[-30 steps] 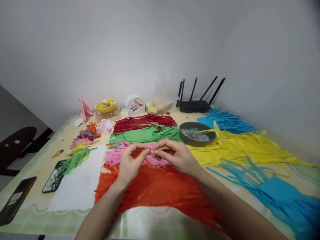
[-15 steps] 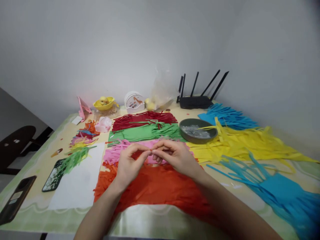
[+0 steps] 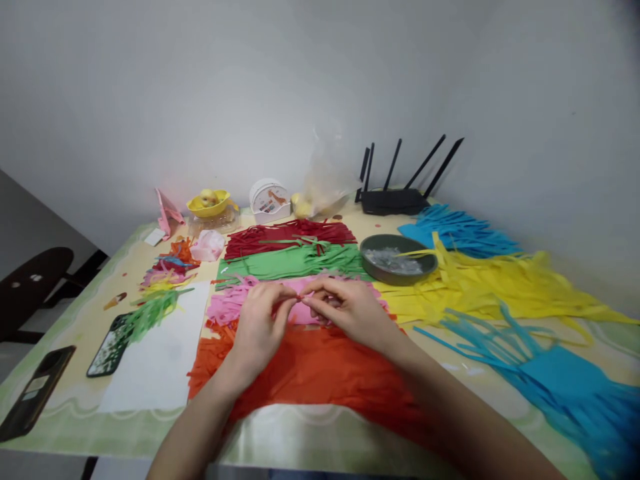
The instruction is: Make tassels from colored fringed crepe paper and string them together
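Note:
In the head view my left hand (image 3: 260,327) and my right hand (image 3: 353,312) meet at the fingertips over the fringed paper. Both are closed in a pinch on a tiny orange-red strip (image 3: 299,297), most of it hidden by the fingers. Below them lies a fringed orange-red sheet (image 3: 320,370). Just behind the fingers is a fringed pink sheet (image 3: 313,315), partly covered by the hands. Farther back lie a fringed green sheet (image 3: 270,263) and a dark red one (image 3: 280,241).
A dark bowl (image 3: 370,272) holding clear plastic bits stands beside yellow fringed paper (image 3: 480,287). Blue fringed paper (image 3: 560,373) lies at right. At left are cut strips (image 3: 155,313), white paper (image 3: 150,373) and two phones (image 3: 37,393). A black router (image 3: 393,201) stands by the wall.
My fingertips have shifted very slightly left, and a little more of the orange-red strip shows between them. The view has tilted slightly; the items on the table stay in place.

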`<control>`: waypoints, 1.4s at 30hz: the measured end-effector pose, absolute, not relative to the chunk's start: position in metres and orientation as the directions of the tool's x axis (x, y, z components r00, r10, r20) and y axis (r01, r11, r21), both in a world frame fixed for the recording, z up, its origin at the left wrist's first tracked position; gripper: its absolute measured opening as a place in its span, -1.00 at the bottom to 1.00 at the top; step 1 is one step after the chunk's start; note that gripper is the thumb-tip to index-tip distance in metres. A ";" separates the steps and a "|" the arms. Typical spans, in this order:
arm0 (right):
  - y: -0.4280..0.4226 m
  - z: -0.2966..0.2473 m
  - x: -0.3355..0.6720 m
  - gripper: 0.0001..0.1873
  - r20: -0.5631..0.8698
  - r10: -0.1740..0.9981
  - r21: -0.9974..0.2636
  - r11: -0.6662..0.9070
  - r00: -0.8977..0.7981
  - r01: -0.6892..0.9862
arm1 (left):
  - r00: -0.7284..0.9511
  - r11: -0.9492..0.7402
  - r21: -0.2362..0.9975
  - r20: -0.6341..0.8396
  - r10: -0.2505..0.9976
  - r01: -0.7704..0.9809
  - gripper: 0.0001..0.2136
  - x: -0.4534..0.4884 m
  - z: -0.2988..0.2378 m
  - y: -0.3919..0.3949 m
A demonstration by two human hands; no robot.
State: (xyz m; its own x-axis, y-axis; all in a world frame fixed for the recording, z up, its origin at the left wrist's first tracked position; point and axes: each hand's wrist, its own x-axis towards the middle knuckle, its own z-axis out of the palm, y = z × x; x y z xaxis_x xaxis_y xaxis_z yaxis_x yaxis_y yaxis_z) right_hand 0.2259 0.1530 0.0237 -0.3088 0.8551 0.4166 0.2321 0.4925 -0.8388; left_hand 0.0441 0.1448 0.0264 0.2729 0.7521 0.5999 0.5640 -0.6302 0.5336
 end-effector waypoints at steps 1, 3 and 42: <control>0.153 0.024 0.226 -0.83 0.416 0.859 -0.838 0.490 -0.299 0.241 | 0.276 -0.646 0.489 0.629 0.727 0.587 -0.93 0.045 0.026 0.144; 0.153 0.024 0.227 -0.82 0.381 0.872 -0.868 0.452 -0.308 0.205 | 0.286 -0.671 0.428 0.670 0.685 0.605 -0.93 0.047 0.025 0.142; 0.142 0.040 0.235 -0.76 0.426 0.861 -0.854 0.484 -0.279 0.191 | 0.253 -0.272 0.962 0.264 0.931 -0.004 -0.77 0.055 0.029 0.154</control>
